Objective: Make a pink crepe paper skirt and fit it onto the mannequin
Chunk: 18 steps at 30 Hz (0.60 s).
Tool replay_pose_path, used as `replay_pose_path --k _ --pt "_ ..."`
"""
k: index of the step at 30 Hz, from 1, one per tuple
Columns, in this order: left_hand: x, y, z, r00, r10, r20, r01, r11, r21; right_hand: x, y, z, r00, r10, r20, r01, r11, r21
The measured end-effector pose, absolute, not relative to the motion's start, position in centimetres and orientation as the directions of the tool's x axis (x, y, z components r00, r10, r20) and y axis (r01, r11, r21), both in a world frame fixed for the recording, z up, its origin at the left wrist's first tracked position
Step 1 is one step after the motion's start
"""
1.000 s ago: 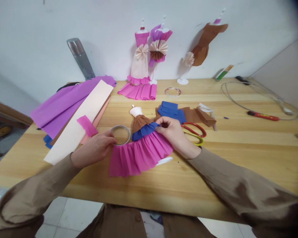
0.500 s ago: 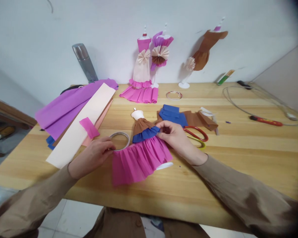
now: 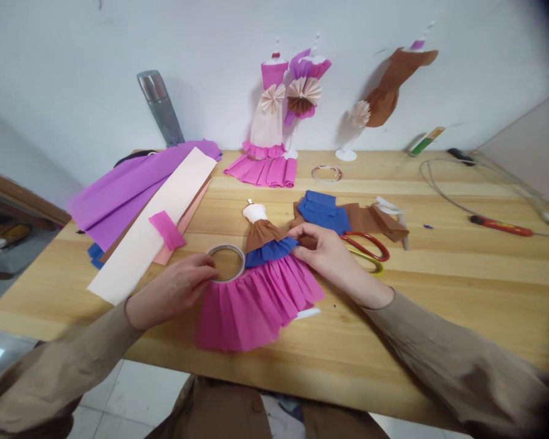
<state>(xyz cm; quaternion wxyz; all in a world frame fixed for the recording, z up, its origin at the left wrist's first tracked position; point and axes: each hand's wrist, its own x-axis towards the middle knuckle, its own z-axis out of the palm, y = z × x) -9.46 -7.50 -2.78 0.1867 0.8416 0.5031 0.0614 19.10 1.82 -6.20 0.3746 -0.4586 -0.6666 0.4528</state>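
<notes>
A small white mannequin [image 3: 255, 211] lies on the wooden table [image 3: 439, 286], dressed in a brown top, a blue ruffle [image 3: 269, 251] and a wide pleated pink paper skirt [image 3: 251, 302]. My right hand [image 3: 328, 256] pinches the right end of the blue ruffle where it meets the pink skirt. My left hand [image 3: 176, 289] has its fingers closed on the skirt's left edge, beside a roll of tape [image 3: 227, 261] that lies flat on the table.
Purple, cream and pink paper sheets [image 3: 141, 195] lie at the left. Blue and brown paper pieces [image 3: 329, 213] and red-and-yellow scissors [image 3: 368, 250] sit right of my hand. Three dressed mannequins [image 3: 274, 110] stand by the wall, with a metal flask [image 3: 159, 107], a cable [image 3: 479, 183] and a red tool [image 3: 500, 225].
The pink skirt has spread wider and lower toward me. Both hands have stayed on the dress, and the view has shifted slightly.
</notes>
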Motion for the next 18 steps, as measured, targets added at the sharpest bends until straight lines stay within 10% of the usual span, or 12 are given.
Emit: replay_pose_path --k 12,18 --pt "-9.9 -8.6 -4.4 0.507 0.861 0.036 0.772 -0.473 0.426 18.4 1.3 -7.4 -0.262 0.965 0.021 0.08 0.044 -0.996" --pt "-9.1 -8.0 -3.5 0.449 0.883 -0.134 0.882 -0.415 0.221 18.2 1.1 -7.0 -0.262 0.963 -0.058 -0.003 -0.061 -0.998"
